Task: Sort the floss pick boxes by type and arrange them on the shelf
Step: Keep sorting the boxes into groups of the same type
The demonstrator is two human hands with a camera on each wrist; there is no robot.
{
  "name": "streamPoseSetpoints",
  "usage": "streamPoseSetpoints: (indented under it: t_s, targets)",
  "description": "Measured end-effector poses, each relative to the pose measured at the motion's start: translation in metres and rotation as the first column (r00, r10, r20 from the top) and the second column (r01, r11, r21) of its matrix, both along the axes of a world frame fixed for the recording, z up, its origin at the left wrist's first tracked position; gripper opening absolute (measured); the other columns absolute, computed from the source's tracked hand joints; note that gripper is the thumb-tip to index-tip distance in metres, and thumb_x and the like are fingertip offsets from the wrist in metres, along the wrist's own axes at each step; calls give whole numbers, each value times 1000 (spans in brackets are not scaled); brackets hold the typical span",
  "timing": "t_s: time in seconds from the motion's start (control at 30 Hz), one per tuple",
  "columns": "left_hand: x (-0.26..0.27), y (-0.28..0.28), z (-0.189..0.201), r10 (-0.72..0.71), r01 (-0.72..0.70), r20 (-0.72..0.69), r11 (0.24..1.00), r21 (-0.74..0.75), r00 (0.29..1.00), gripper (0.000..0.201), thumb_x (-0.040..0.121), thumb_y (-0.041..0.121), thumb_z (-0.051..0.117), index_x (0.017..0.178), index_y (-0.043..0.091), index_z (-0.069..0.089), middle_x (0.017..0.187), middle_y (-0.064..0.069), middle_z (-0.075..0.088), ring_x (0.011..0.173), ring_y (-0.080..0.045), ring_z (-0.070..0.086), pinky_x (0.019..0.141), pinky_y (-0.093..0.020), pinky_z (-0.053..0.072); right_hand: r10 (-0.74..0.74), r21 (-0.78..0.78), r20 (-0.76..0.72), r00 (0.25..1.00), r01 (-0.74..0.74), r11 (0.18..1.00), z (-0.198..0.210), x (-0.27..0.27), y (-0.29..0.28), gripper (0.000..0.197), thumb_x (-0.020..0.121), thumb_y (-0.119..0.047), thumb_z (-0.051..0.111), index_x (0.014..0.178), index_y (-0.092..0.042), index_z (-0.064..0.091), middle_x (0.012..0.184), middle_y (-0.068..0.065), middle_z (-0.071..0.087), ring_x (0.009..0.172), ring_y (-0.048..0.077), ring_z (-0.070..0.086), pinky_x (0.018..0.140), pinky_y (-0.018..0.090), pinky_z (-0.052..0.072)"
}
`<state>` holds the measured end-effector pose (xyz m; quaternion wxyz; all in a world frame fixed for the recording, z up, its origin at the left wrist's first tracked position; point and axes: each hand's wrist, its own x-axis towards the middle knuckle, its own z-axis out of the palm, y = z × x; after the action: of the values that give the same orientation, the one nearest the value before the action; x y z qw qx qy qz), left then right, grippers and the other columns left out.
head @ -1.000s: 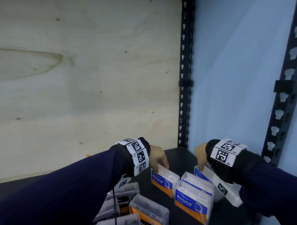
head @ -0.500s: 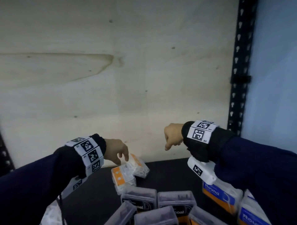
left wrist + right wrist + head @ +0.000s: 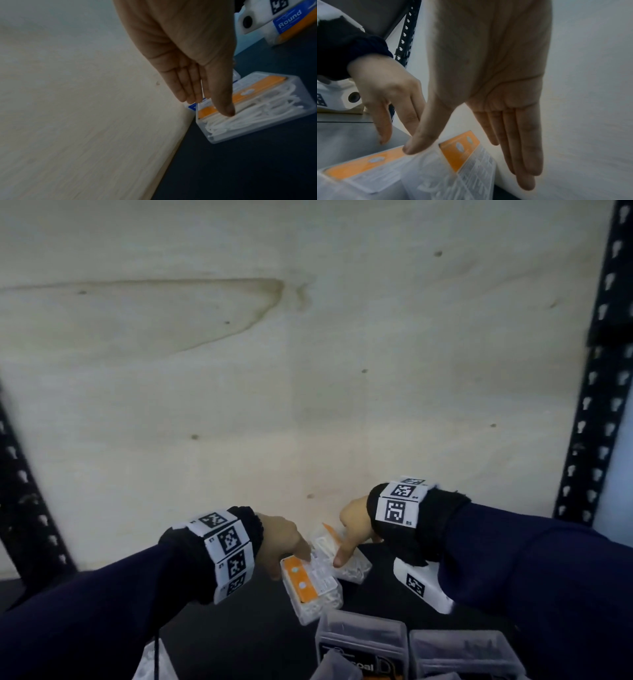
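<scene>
Two clear floss pick boxes with orange labels sit at the back of the black shelf (image 3: 239, 642). One orange-labelled box (image 3: 313, 589) lies flat. The other box (image 3: 346, 556) leans tilted by the wooden back panel. My left hand (image 3: 289, 559) reaches down with straight fingers, and its thumb tip touches the flat box (image 3: 257, 108). My right hand (image 3: 342, 542) hangs open over the tilted box (image 3: 462, 148), its thumb touching the box top and its fingers straight between box and panel. Neither hand grips anything. A blue "Round" box (image 3: 291, 27) lies further right.
Several smoky charcoal boxes (image 3: 359, 648) crowd the front of the shelf, with a clear box (image 3: 150, 662) at the lower left. The wooden back panel (image 3: 308, 405) closes the rear. Black perforated uprights stand at the right (image 3: 596, 371) and the left (image 3: 27, 508).
Both hands left the blue Round boxes at the right, moved left, and came down onto the two orange-labelled boxes. The right hand went from curled to straight fingers.
</scene>
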<state>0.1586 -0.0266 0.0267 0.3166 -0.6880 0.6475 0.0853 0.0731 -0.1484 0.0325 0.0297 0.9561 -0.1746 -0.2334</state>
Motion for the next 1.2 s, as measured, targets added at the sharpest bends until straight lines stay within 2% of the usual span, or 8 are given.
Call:
streamPoseSetpoints:
  t_s: [0.17,0.33,0.47,0.67,0.8,0.97,1.07,1.2]
  targets:
    - [-5,-7,-9,-33,31,31,999,41,999,72,83,18,67,145,10,30,151,-13,35,132,-31,41,106,-38,32,-108,256,-98,989,130,958,-7,9,-8,38,91,-27,58,111,4,58,71,9,57,58,14,52,46,16,47]
    - [-9,-11,-17,-65,64,3,997,46,998,86,82,15,68,150,11,14,159,-5,14,141,-25,28,110,-34,25,-183,335,-183,966,236,912,-6,-4,-32,36,90,7,44,125,17,49,86,23,69,52,11,63,55,19,54]
    - [-6,-10,-16,-12,7,-110,999,-53,994,79,78,19,73,145,11,32,150,-6,36,135,-24,40,108,-30,30,-241,313,-144,960,275,909,-12,-17,-43,40,89,-7,56,122,15,52,65,8,63,57,13,58,51,17,49]
    - [9,2,-5,267,-275,-202,961,-11,942,57,89,37,58,139,15,45,139,-5,54,123,-22,51,95,-21,38,-222,311,8,975,208,927,-6,-9,-38,64,88,-47,54,127,5,52,102,16,65,73,20,59,79,33,53]
    - [22,8,2,427,-457,-302,889,-34,852,42,97,33,44,128,6,56,134,-10,57,104,-17,52,89,-26,40,-126,245,60,990,108,963,-10,-1,-27,55,88,-39,59,127,0,54,126,18,61,89,21,56,58,18,44]
    - [30,12,0,446,-504,-342,859,-97,827,44,97,33,44,133,8,51,136,-9,55,120,-24,53,99,-28,40,-27,88,35,999,24,996,-12,-1,-19,47,90,-25,58,129,1,52,127,16,60,91,21,53,56,20,41]
    - [28,13,-2,428,-480,-352,875,-71,833,47,88,31,61,128,9,53,131,-9,59,103,-18,55,82,-20,43,7,14,-25,1000,-7,1000,-5,-11,-22,45,89,-25,59,126,0,54,108,10,60,89,18,50,64,24,42]
    - [20,10,-2,380,-421,-263,899,-121,887,47,85,25,66,125,3,54,128,-14,60,106,-25,58,64,-15,40,-25,-50,-69,997,22,999,9,-34,-34,44,86,-21,60,124,1,55,96,6,51,62,12,45,51,18,36]
